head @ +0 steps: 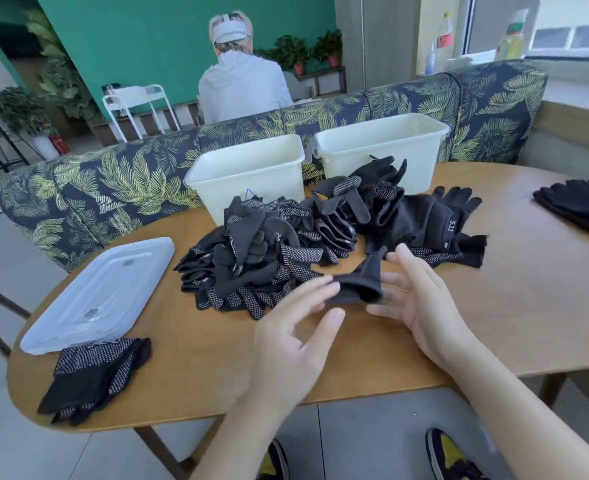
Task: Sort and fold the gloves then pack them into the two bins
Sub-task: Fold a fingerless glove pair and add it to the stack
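Right now, seen from the head camera, both hands meet at a small black glove point(357, 289) near the table's point(514, 306) front edge. The left hand point(298, 336) touches it with loosely spread fingers; the right hand point(416, 299) cups its other side, fingers nearly straight. It looks soft, light and floppy, best pinched at the cuff. Behind lies the pile point(320, 237), then two bins point(248, 178). One glove reads "5.11".
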{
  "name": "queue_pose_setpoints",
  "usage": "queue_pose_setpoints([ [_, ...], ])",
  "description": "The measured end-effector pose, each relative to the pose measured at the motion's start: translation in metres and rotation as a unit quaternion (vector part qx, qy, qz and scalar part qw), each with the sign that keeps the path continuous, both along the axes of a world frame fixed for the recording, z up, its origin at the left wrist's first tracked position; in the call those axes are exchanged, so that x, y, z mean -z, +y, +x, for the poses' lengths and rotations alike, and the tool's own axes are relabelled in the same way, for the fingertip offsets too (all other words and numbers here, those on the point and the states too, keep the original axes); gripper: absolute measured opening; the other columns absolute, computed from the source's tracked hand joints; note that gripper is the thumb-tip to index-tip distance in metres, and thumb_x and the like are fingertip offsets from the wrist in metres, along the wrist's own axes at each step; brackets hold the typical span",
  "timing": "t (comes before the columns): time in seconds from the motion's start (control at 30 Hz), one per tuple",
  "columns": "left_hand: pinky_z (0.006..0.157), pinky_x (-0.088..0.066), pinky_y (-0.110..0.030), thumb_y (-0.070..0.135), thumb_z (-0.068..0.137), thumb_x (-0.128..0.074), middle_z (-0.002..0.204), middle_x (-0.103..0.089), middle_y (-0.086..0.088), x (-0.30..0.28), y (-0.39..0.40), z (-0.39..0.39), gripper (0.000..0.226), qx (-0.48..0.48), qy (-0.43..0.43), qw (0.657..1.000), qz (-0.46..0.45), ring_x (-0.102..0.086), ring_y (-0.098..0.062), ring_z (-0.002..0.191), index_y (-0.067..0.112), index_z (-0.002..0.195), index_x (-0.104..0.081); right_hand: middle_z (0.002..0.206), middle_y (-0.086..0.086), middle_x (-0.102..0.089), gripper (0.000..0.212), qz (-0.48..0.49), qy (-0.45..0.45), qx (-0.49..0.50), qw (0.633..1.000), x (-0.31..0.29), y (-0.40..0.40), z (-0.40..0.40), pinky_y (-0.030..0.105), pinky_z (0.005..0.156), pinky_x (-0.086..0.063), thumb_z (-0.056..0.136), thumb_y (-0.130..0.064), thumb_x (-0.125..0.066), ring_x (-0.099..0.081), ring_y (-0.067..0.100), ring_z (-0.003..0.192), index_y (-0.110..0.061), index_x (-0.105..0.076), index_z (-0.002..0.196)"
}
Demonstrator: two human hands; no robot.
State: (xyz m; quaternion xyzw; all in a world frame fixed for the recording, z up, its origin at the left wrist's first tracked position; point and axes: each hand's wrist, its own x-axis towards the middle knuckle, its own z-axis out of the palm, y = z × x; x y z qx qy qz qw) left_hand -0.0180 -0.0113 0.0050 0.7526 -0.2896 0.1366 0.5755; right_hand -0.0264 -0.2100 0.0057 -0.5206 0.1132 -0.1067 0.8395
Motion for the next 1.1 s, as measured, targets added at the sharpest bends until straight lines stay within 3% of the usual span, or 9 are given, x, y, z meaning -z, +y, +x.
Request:
queue_pose_setpoints([
  [0.1, 0.095, -0.054, -0.025, 0.024, 0.092, -0.073, 0.125, -0.070, 0.017, 0.019, 0.006, -0.025, 0.018, -0.001, 0.030, 1.000, 0.007, -0.065, -0.012, 0.122, 0.027, 0.108, -0.080, 0.113, 0.021, -0.073, 0.053, -0.053, 0.022, 0.021, 0.998, 0.005, -0.007, -0.011, 0.038, 0.069, -0.059, 0.084, -0.041, -0.076, -0.074, 0.032, 0.090, -0.016, -0.055, 0.126],
  [0.2, 0.087, -0.057, -0.029, 0.030, 0.091, -0.072, 0.118, -0.072, 0.013, 0.030, 0.009, -0.042, 0.014, 0.006, 0.049, 0.999, 0.010, -0.070, -0.016, 0.110, 0.027, 0.099, -0.082, 0.106, 0.013, -0.075, 0.037, -0.184, 0.042, 0.014, 0.982, 0.011, -0.014, -0.021, 0.035, 0.074, -0.061, 0.089, -0.021, -0.079, -0.076, 0.024, 0.085, -0.020, -0.060, 0.121],
  [0.33, 0.070, -0.056, -0.041, 0.037, 0.090, -0.070, 0.114, -0.073, 0.014, 0.035, 0.011, -0.049, 0.014, -0.006, 0.053, 0.998, 0.038, -0.068, -0.019, 0.076, 0.030, 0.093, -0.082, 0.105, -0.008, -0.073, 0.027, -0.381, 0.069, 0.044, 0.921, 0.014, -0.020, -0.028, 0.012, 0.078, -0.051, 0.087, -0.021, -0.079, -0.071, 0.005, 0.088, -0.027, -0.068, 0.111],
  [0.47, 0.062, -0.056, -0.042, 0.039, 0.090, -0.069, 0.115, -0.073, 0.015, 0.027, 0.010, -0.045, 0.015, -0.036, 0.036, 0.999, 0.020, -0.066, -0.019, 0.070, 0.033, 0.095, -0.081, 0.106, -0.012, -0.072, 0.024, -0.440, 0.038, 0.095, 0.892, 0.016, -0.016, -0.032, 0.000, 0.076, -0.041, 0.091, -0.027, -0.076, -0.064, -0.005, 0.090, -0.022, -0.070, 0.114],
  [0.6, 0.068, -0.057, -0.035, 0.037, 0.091, -0.072, 0.113, -0.073, 0.016, 0.018, 0.013, -0.030, 0.012, -0.084, 0.023, 0.996, -0.005, -0.069, -0.017, 0.087, 0.032, 0.095, -0.082, 0.097, -0.020, -0.071, 0.004, -0.468, -0.017, 0.116, 0.876, 0.012, -0.008, -0.038, 0.018, 0.085, -0.047, 0.096, -0.033, -0.068, -0.065, 0.010, 0.090, -0.031, -0.072, 0.097],
  [0.7, 0.073, -0.055, -0.026, 0.026, 0.092, -0.077, 0.114, -0.071, 0.021, 0.017, 0.013, -0.016, 0.011, -0.108, 0.033, 0.993, 0.025, -0.068, -0.011, 0.097, 0.034, 0.098, -0.080, 0.098, -0.024, -0.066, 0.016, -0.562, -0.070, 0.128, 0.814, 0.011, -0.003, -0.036, 0.030, 0.094, -0.041, 0.095, -0.041, -0.065, -0.057, 0.013, 0.106, -0.028, -0.075, 0.093],
  [0.83, 0.092, -0.051, -0.025, 0.034, 0.090, -0.077, 0.122, -0.065, 0.023, 0.020, 0.009, -0.001, 0.021, -0.123, 0.019, 0.985, 0.115, -0.059, -0.001, 0.118, 0.037, 0.110, -0.076, 0.100, -0.021, -0.067, 0.046, -0.639, -0.075, 0.070, 0.763, 0.008, 0.002, -0.026, 0.042, 0.098, -0.041, 0.088, -0.073, -0.052, -0.057, 0.015, 0.106, -0.034, -0.073, 0.098],
  [0.97, 0.087, -0.047, -0.016, 0.035, 0.087, -0.079, 0.117, -0.064, 0.020, 0.018, 0.007, 0.004, 0.032, -0.118, 0.071, 0.983, 0.122, -0.058, 0.004, 0.107, 0.038, 0.118, -0.071, 0.110, -0.014, -0.067, 0.058, -0.647, -0.057, -0.030, 0.759, -0.003, 0.004, -0.002, 0.042, 0.098, -0.047, 0.080, -0.074, -0.060, -0.060, 0.013, 0.106, -0.036, -0.067, 0.124],
  [1.1, 0.080, -0.040, -0.003, 0.038, 0.084, -0.081, 0.109, -0.060, 0.022, 0.014, 0.011, 0.004, 0.044, -0.119, 0.128, 0.977, 0.125, -0.054, 0.009, 0.101, 0.041, 0.125, -0.064, 0.104, -0.015, -0.067, 0.059, -0.619, -0.039, -0.085, 0.780, -0.015, 0.006, 0.025, 0.035, 0.090, -0.052, 0.077, -0.071, -0.069, -0.061, 0.003, 0.090, -0.038, -0.068, 0.126],
])
